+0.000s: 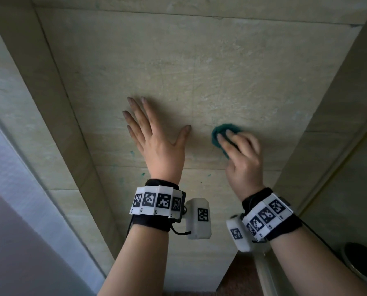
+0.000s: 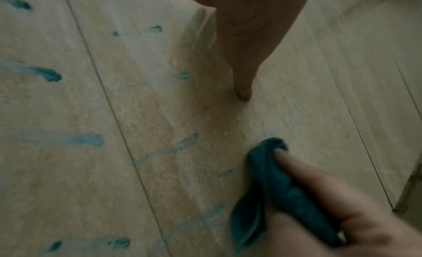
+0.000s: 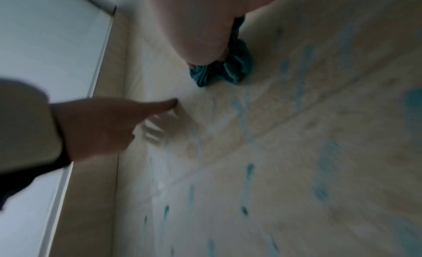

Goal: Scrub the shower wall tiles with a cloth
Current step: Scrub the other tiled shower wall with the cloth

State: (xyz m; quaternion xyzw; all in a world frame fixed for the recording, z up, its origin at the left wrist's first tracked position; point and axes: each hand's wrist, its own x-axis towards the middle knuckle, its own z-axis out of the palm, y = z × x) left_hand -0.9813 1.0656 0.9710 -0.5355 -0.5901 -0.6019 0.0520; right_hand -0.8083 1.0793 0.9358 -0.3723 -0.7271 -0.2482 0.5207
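Observation:
The beige tiled shower wall (image 1: 199, 67) fills the head view. My left hand (image 1: 154, 135) lies flat against it with fingers spread and thumb out to the right. Just to its right, my right hand (image 1: 240, 154) grips a bunched teal cloth (image 1: 220, 135) and presses it on the tile. In the left wrist view the cloth (image 2: 274, 185) is wrapped under my right hand's fingers (image 2: 303, 170), and my left thumb (image 2: 244, 71) touches the wall. The right wrist view shows the cloth (image 3: 226, 71) crumpled under my palm. Teal streaks (image 2: 50, 74) mark the tiles below the hands.
A frosted glass panel (image 1: 18, 199) with a pale frame stands at the left. A second tiled wall (image 1: 338, 135) meets the scrubbed one at the right. A dark round bin (image 1: 364, 263) sits low at the right edge. Grout lines (image 1: 199, 167) cross the wall.

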